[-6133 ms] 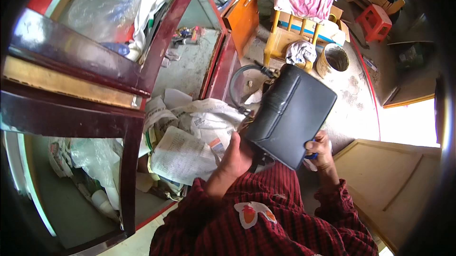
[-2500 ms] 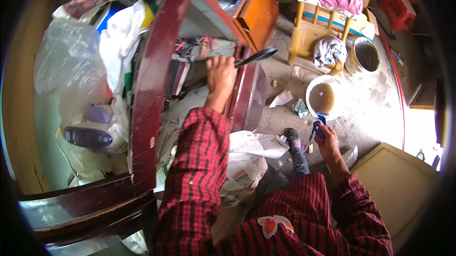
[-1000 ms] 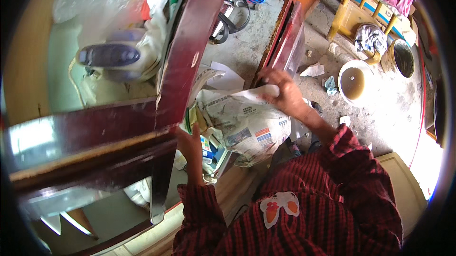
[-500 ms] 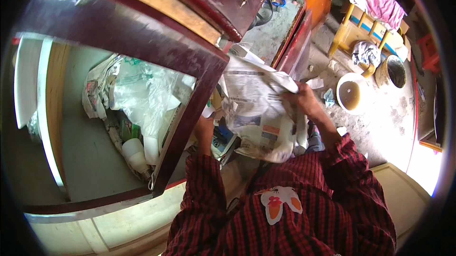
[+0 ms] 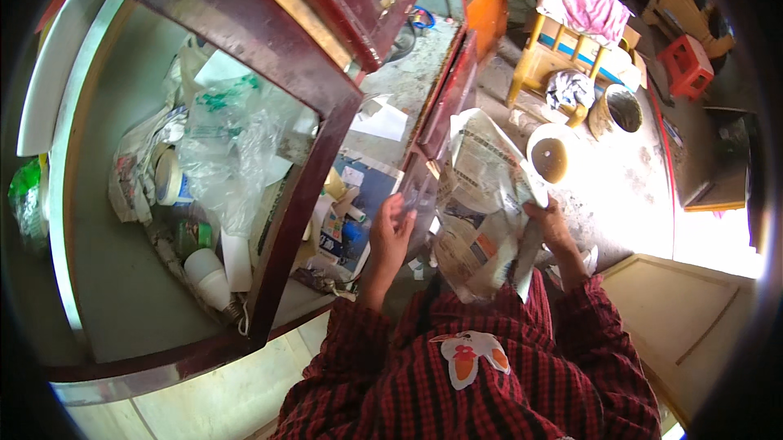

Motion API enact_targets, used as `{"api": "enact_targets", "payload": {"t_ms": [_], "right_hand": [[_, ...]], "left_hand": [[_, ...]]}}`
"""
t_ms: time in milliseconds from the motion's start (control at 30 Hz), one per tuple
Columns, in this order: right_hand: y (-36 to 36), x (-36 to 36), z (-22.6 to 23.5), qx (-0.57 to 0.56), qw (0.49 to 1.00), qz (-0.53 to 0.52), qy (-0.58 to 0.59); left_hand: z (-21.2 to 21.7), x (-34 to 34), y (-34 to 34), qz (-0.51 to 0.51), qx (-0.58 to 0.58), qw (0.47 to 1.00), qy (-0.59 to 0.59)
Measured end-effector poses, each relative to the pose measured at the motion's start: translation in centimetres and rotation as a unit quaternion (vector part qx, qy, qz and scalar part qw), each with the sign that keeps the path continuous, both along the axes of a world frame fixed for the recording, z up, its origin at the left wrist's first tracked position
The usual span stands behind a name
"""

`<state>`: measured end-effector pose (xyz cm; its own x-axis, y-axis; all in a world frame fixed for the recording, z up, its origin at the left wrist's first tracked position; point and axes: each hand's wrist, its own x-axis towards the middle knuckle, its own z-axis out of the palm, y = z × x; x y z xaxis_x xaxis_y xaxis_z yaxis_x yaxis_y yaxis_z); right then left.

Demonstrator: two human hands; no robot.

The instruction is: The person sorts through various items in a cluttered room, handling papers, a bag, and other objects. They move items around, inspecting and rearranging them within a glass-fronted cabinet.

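My right hand (image 5: 551,226) grips the edge of a crumpled sheet of newspaper (image 5: 481,187), which hangs in front of my lap. Between the newspaper and the cabinet, my left hand (image 5: 391,236) is raised, its fingers extended and holding nothing I can see. Something clear like plastic film (image 5: 420,199) shows beside its fingertips; whether they touch cannot be told. Left of that hand, small items, including a blue piece (image 5: 352,232) and pale rolled pieces (image 5: 334,187), lie on a dark printed sheet in the cabinet.
A dark red cabinet frame (image 5: 347,110) crosses the left side. Behind it sit a clear plastic bag (image 5: 236,130) and a white light bulb (image 5: 210,281). To the right are a bowl of murky liquid (image 5: 563,138), a bucket (image 5: 603,118), a wooden chair (image 5: 530,65) and a red stool (image 5: 685,63).
My left hand has come out from behind the cabinet frame and risen into view, fingers extended. The newspaper, still in my right hand, has turned more upright. The whole view has shifted.
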<state>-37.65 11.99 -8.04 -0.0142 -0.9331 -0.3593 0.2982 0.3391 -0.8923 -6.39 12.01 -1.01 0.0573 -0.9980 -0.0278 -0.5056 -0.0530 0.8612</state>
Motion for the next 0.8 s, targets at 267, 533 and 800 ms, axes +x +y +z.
{"api": "enact_targets", "payload": {"t_ms": [267,533,800], "right_hand": [[0.3,6.4,3.8,-0.247,0.864,0.166,0.406],[1.4,7.1,3.7,-0.070,0.975,0.208,0.044],[0.2,7.1,2.0,-0.080,0.976,0.162,0.122]], "left_hand": [[0.6,-7.7,-0.4,-0.048,0.304,0.846,0.436],[-4.4,-6.6,0.8,0.106,0.222,0.736,0.631],[-3.9,-8.0,1.3,0.074,0.229,0.701,0.672]]}}
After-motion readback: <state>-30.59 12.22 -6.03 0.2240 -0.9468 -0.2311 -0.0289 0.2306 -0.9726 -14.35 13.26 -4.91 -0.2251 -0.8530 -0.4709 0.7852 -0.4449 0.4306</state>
